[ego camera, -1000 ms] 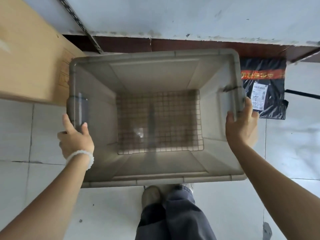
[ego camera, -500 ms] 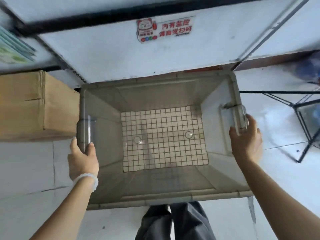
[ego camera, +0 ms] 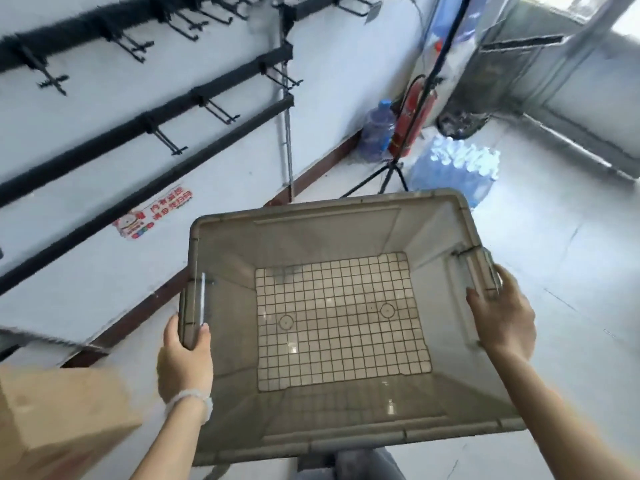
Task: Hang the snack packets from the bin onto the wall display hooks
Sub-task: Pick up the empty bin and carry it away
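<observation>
A grey translucent plastic bin (ego camera: 360,441) fills the lower middle of the head view, held up off the floor. Nothing lies inside it; the gridded bottom shows bare. My left hand (ego camera: 185,362) grips the bin's left handle and my right hand (ego camera: 502,320) grips the right handle. Black wall display hooks (ego camera: 221,110) stick out from dark rails on the white wall at upper left; no packets hang on the hooks in view.
A cardboard box (ego camera: 59,414) sits at lower left. Along the wall stand a blue water jug (ego camera: 377,133), a red fire extinguisher (ego camera: 412,116), a black tripod stand (ego camera: 391,171) and a pack of water bottles (ego camera: 457,171). Pale tiled floor lies to the right.
The bin has come up off the floor in both hands. The view has swung up and to the right, bringing in the wall hooks and the room's far corner.
</observation>
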A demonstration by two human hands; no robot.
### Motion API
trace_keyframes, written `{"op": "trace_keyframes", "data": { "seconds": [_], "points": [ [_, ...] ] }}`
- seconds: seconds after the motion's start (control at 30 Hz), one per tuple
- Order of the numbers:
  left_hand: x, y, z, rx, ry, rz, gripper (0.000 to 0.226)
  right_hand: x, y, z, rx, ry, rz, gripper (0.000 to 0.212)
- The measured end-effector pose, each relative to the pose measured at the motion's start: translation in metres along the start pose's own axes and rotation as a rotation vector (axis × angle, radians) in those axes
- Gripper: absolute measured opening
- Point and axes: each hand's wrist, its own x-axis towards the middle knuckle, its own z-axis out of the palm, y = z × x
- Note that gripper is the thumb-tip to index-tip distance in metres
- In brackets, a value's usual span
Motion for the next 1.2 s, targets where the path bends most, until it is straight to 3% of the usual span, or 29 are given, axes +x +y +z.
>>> {"op": "trace_keyframes", "data": {
  "seconds": [0.27,0.67,1.2],
  "points": [
    [-0.09,0.138,0.062,0.048,-0.204,0.312,0.05,0.011,0.12,-0.139,0.067,0.245,0.299,0.053],
    [-0.322,0.327,0.222,0.087,-0.556,0.755,0.052,0.004,0.328,-0.331,0.171,0.666,0.651,0.053],
    [-0.6,0.481,0.437,0.171,-0.96,1.035,0.051,0.051,0.518,-0.46,0.182,0.926,1.051,0.05]
  ]
}}
